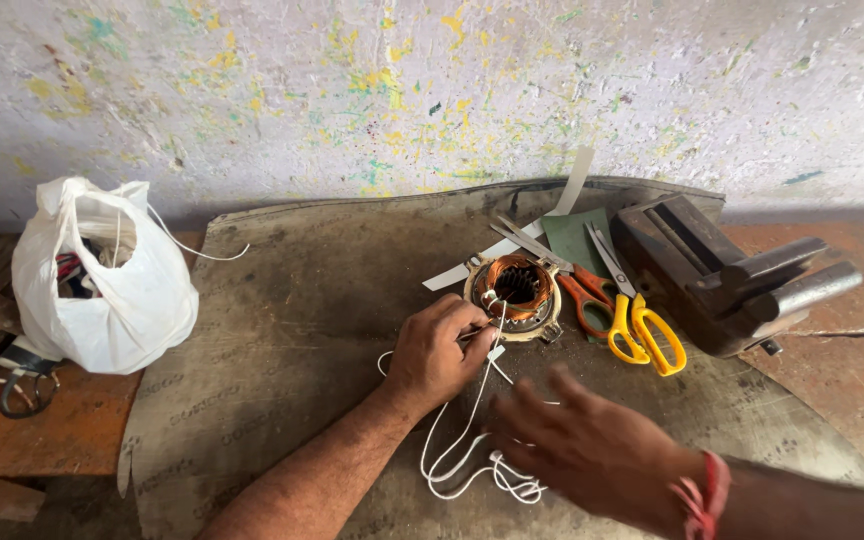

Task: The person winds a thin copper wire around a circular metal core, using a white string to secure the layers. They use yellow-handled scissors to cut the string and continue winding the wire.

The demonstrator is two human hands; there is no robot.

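The stator [516, 296] lies flat on the worktop [292, 330], bore axis upward, just beyond the left hand [439, 352], which pinches a white cord [462, 440] at its rim, while the right hand [582, 440] hovers nearer, fingers spread, blurred.

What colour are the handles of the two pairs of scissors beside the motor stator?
One pair is orange, the other yellow, in the head view.

White cord [457, 440], copper-orange stator [515, 287], yellow & orange scissors [642, 330], white bag [102, 275].
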